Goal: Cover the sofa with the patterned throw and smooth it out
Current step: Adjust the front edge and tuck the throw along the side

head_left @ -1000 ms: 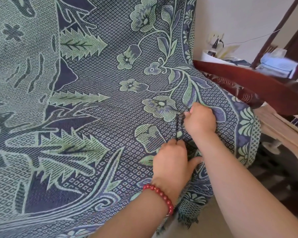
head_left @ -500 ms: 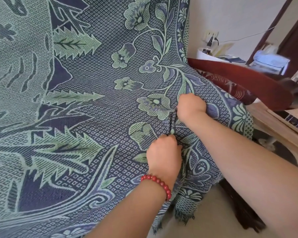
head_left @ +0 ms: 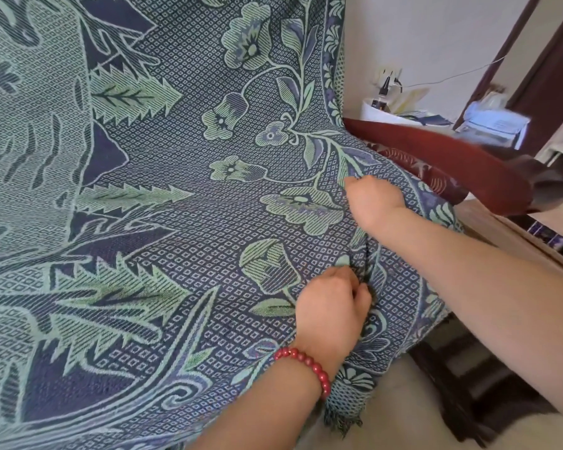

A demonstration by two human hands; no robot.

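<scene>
Bright, soft daylight falls evenly, leaving only faint shadows in the folds of the blue-green woven patterned throw (head_left: pixel 176 222), which is sharp mid-frame. The wide lens bows the dark wooden door frame (head_left: pixel 507 53). The white-and-blue paper stack (head_left: pixel 494 125) at right is smeared with blur.

No legible text, brand or number seen. Far right: bottle (head_left: pixel 378 102) and papers (head_left: pixel 496 126), too blurred to read.

A white wall (head_left: pixel 436 34) carries a socket (head_left: pixel 389 76) beside a dark door frame (head_left: pixel 553 76), with pale floor (head_left: pixel 398 414) below.
</scene>
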